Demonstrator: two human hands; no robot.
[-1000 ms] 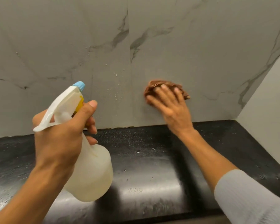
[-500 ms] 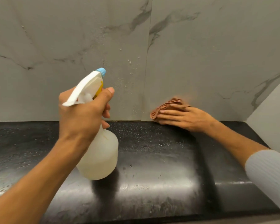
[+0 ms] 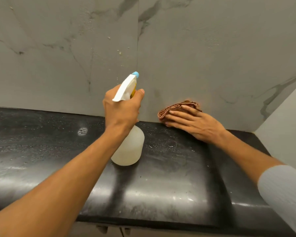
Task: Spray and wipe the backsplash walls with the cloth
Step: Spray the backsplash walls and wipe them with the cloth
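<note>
The grey marble-look backsplash (image 3: pixel 195 53) fills the upper view, with spray droplets near its vertical seam. My left hand (image 3: pixel 121 108) grips the neck of a white spray bottle (image 3: pixel 129 147) with a blue nozzle, held just above the counter and pointing at the wall. My right hand (image 3: pixel 193 124) lies flat on a folded brown cloth (image 3: pixel 171 109), pressing it against the bottom of the backsplash where it meets the counter.
A glossy black countertop (image 3: pixel 169 182) runs below the wall, speckled with droplets. A plain grey side wall (image 3: pixel 287 134) closes the corner on the right. The counter's front edge lies near the bottom of the view.
My right hand has slid the cloth down the wall to its base and rightwards along it. My left hand has carried the bottle forward, closer to the wall and to the cloth.
</note>
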